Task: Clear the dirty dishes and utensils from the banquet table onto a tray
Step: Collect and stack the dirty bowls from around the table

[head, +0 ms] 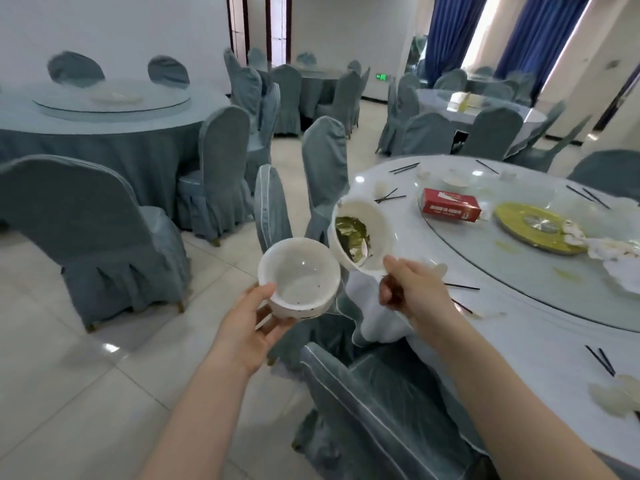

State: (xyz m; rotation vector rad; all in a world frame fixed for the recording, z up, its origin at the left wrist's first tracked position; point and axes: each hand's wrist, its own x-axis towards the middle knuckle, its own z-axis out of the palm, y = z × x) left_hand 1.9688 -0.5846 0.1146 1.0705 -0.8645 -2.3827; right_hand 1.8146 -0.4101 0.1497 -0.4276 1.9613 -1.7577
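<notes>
Two white bowls in hand, off the worktop (519, 306) edge: left hand (252, 327) grips one empty bowl (298, 282); right hand (412, 289) pinches one tilted bowl (360, 233) — green scraps inside.

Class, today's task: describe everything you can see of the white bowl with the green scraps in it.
The white bowl with green scraps is round, deep and glossy, likely ceramic or melamine. It is tipped steeply, its opening facing the camera, with wet dark-green leafy leftovers clinging to its inner wall and bottom. The right hand holds it at its lower rim, in the air beside the edge of the banquet table. It sits close to the emptier bowl gripped by the left hand; whether they touch is unclear.
</notes>
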